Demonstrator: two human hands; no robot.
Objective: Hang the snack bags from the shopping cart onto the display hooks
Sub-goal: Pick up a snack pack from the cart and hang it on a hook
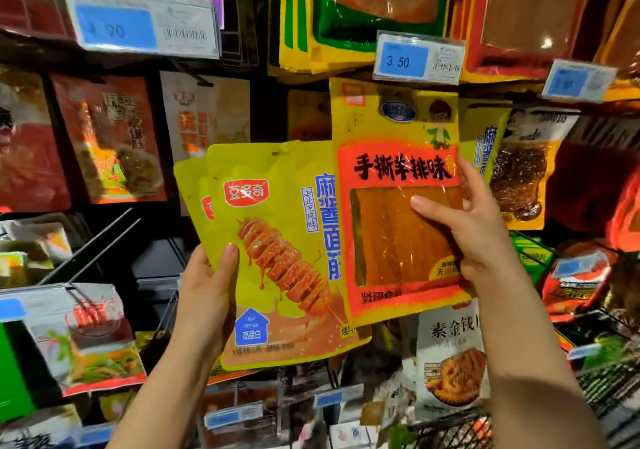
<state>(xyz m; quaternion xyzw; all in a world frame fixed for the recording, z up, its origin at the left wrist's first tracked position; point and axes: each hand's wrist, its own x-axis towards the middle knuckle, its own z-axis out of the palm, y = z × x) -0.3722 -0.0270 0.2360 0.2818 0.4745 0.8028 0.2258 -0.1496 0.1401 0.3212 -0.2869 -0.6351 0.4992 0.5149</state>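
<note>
Mid-hang step, by our read. Our right hand point(464, 237) grips the yellow-and-orange plastic snack bag with the clear window point(398, 202) by its right edge, thumb across the front, fingers curled behind. The bag is raised in front of the display, just below the blue 3.50 price tag point(401, 60). Its top edge sits against the row of hanging packs above and beyond that hand.

Our left hand point(207, 292) grips a small fanned stack of yellow glossy snack bags printed with a skewer point(277, 251), thumb on the front near the lower left edge. These are held low and to the left of the right hand, touching or overlapping the first bag's left edge.

Orientation: the windowed bag is upright, long axis vertical, header end up, print facing us, tilted very slightly. The skewer bags lean with tops tipped toward the left, long axis running lower right to upper left.

We can't see the hook tip or the bag's hang hole, both hidden or too blurred. The wire of the shopping cart point(460, 428) shows below the right forearm.

Next move, as we judge it: line the header hole up with the hook behind the bag, push it on, then let go. Risk: missing the hole and creasing the header.
</note>
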